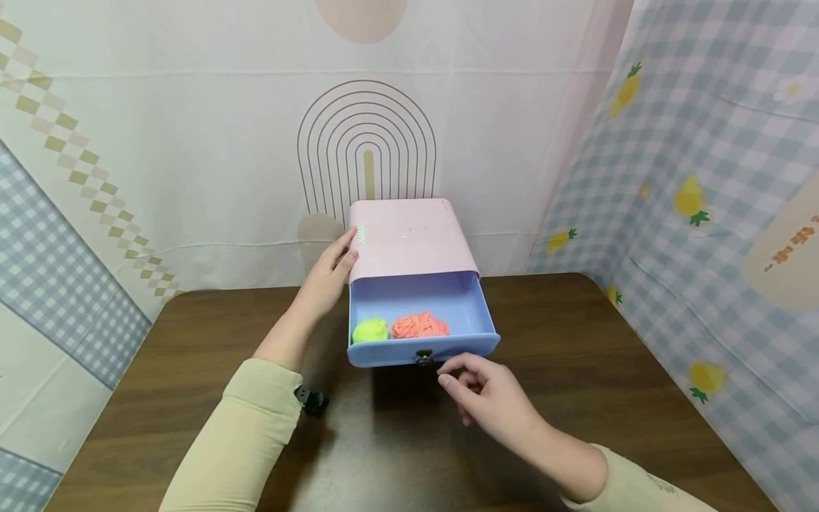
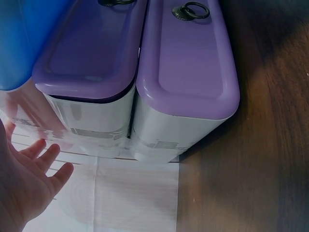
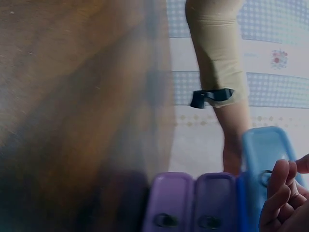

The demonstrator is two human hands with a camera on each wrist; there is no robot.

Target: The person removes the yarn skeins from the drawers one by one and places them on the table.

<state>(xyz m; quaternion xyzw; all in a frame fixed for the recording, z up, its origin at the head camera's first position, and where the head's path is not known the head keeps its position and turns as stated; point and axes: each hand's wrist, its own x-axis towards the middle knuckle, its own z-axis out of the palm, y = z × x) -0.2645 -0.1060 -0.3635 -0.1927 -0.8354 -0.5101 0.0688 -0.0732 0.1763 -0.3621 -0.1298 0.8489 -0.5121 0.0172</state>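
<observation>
A small drawer cabinet with a pink top stands on the table, its blue drawer pulled out. Inside lie a yellow-green yarn ball and an orange yarn ball. My left hand rests against the cabinet's left side near the top, fingers extended; the left wrist view shows that hand with spread fingers. Just right of the drawer's dark ring handle is my right hand, fingers loosely bent. In the right wrist view, the right hand partly covers the ring, and no grip on it shows.
Below the blue drawer are two closed purple drawers with ring pulls. The dark wooden table meets a patterned cloth behind the cabinet. A checked cloth with fruit prints hangs along the right side.
</observation>
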